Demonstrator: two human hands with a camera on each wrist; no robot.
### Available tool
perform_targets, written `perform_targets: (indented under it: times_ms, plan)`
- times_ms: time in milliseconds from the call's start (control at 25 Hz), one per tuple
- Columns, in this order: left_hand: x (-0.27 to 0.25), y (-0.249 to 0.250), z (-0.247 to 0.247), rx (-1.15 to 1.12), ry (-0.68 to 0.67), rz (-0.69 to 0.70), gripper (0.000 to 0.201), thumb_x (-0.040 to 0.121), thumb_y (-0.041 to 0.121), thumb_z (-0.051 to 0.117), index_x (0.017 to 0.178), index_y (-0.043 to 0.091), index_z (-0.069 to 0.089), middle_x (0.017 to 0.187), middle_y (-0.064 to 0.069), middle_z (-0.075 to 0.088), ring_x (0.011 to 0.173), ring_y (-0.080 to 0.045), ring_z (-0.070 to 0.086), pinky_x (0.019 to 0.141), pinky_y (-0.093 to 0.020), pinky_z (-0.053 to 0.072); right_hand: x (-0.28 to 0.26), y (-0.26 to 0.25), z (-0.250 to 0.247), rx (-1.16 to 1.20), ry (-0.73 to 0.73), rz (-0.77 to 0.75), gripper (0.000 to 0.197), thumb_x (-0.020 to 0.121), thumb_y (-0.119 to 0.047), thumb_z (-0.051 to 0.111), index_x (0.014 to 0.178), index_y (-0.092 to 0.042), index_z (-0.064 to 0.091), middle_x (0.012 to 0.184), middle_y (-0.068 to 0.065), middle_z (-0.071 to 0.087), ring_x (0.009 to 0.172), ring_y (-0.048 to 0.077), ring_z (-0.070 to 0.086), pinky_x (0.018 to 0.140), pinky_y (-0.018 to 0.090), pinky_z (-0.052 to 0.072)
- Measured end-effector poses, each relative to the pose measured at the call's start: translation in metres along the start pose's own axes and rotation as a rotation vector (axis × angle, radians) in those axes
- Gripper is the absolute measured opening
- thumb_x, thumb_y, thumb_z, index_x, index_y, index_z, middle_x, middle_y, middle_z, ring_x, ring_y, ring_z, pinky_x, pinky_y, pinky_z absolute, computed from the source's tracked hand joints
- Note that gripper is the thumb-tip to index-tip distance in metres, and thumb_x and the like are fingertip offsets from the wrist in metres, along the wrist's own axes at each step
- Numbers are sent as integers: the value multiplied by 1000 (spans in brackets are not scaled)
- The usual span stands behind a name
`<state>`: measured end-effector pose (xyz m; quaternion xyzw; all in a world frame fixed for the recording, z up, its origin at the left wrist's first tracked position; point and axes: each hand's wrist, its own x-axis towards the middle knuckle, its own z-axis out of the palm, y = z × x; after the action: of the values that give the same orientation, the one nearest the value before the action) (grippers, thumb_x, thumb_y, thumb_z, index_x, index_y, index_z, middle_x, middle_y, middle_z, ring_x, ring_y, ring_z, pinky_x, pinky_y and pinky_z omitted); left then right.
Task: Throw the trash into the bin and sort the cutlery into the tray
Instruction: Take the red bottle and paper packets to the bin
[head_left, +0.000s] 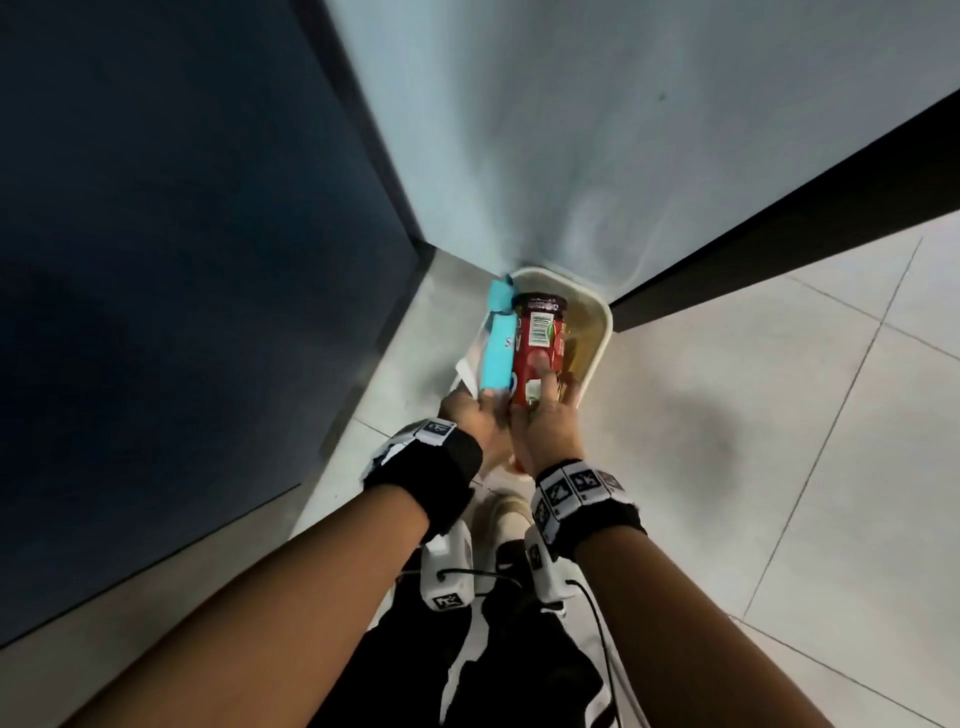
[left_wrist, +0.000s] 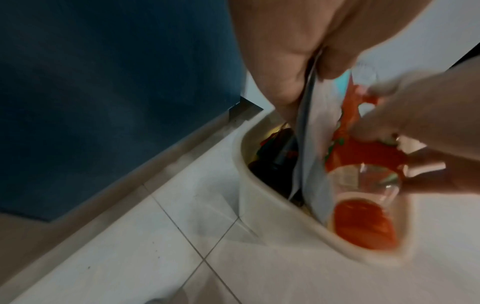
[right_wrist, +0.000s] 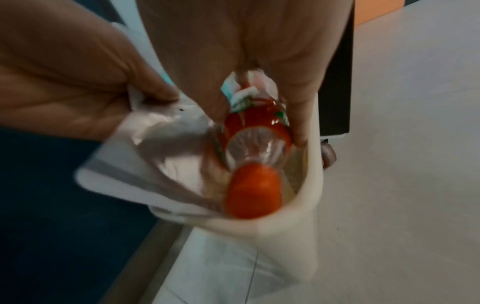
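Both hands are over a white bin (head_left: 602, 332) that stands on the floor in a corner. My left hand (head_left: 485, 402) pinches a light-blue packet (head_left: 496, 353) together with a white plastic wrapper (left_wrist: 311, 144) above the bin's left side. My right hand (head_left: 553, 387) grips a clear plastic bottle (head_left: 540, 338) with a red label. The bottle's red cap (right_wrist: 253, 191) points back toward my wrist, just above the bin rim (right_wrist: 311, 185). The wrapper (right_wrist: 161, 156) hangs beside the bottle (right_wrist: 257, 131). No cutlery or tray is in view.
A dark blue panel (head_left: 182, 260) runs along the left and a pale wall (head_left: 597, 130) stands behind the bin. A black panel (head_left: 779, 234) is at the right. Pale floor tiles (head_left: 753, 441) spread to the right. Dark trash (left_wrist: 275, 156) lies inside the bin.
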<state>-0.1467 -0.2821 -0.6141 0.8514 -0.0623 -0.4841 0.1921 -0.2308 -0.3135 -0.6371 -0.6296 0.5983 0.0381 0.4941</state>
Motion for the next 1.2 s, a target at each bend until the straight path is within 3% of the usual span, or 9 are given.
perform_targets:
  times_ms: [40, 120, 280, 440, 560, 720, 840, 1000, 1200]
  plan:
    - [9, -3, 6, 69, -32, 11, 36, 96, 17, 44, 123, -4, 54, 124, -27, 61, 115, -38, 58, 91, -36, 46, 6, 6, 8, -107, -55, 53, 76, 90, -24, 54, 149, -24, 7, 155, 17, 10, 139, 37, 27, 115, 39, 30]
    - [24, -5, 15, 151, -99, 35, 36, 96, 17, 45, 126, -1, 53, 126, -25, 60, 115, -36, 58, 92, -35, 45, 16, 14, 19, -317, -88, 87, 76, 93, -25, 48, 150, -22, -3, 155, 16, 9, 142, 38, 21, 115, 46, 27]
    - [46, -8, 24, 171, -147, 34, 38, 91, 26, 50, 122, 5, 57, 125, -21, 63, 113, -32, 61, 100, -40, 48, 39, 16, 17, -463, -72, 2, 64, 95, -16, 41, 150, -18, 7, 149, 18, 18, 136, 40, 28, 115, 46, 26]
    - [37, -9, 10, 91, -187, 16, 47, 85, 28, 64, 127, 7, 55, 129, -15, 61, 117, -30, 59, 101, -35, 47, 39, 15, 6, -363, -147, 18, 72, 92, -11, 47, 149, -27, 7, 145, 12, 27, 131, 34, 40, 112, 44, 34]
    - [16, -16, -7, 38, -120, 37, 56, 76, 34, 72, 124, 13, 53, 122, -11, 65, 108, -27, 63, 91, -30, 50, 22, 12, -8, -154, -42, 48, 71, 91, -12, 50, 149, -25, 12, 144, 13, 35, 129, 31, 45, 108, 42, 38]
    - [-19, -12, -33, -12, -100, 48, 73, 74, 37, 73, 135, 15, 41, 133, -7, 57, 119, -26, 55, 98, -30, 44, -11, 4, -28, -110, 58, 9, 52, 88, -3, 49, 139, -11, 40, 134, 17, 47, 116, 34, 55, 101, 37, 45]
    - [-52, 7, -60, -6, 11, 75, 66, 86, 38, 59, 142, 12, 36, 144, -12, 46, 131, -28, 45, 108, -34, 36, -37, -13, -50, -162, 27, -10, 42, 87, -5, 50, 129, -8, 51, 127, 16, 53, 111, 32, 56, 98, 37, 46]
    - [-112, 44, -100, 117, 5, 148, 44, 88, 25, 57, 130, 13, 52, 134, -10, 56, 122, -27, 54, 105, -30, 41, -75, -51, -105, -321, -54, -155, 37, 87, -7, 50, 123, -8, 57, 124, 15, 57, 110, 31, 57, 97, 39, 47]
    - [-222, 104, -162, 48, -79, 268, 32, 87, 19, 57, 118, 13, 62, 121, -5, 67, 113, -20, 60, 96, -22, 43, -138, -129, -189, -430, -166, -325, 32, 85, -3, 53, 116, -6, 62, 117, 16, 63, 98, 34, 63, 90, 34, 48]
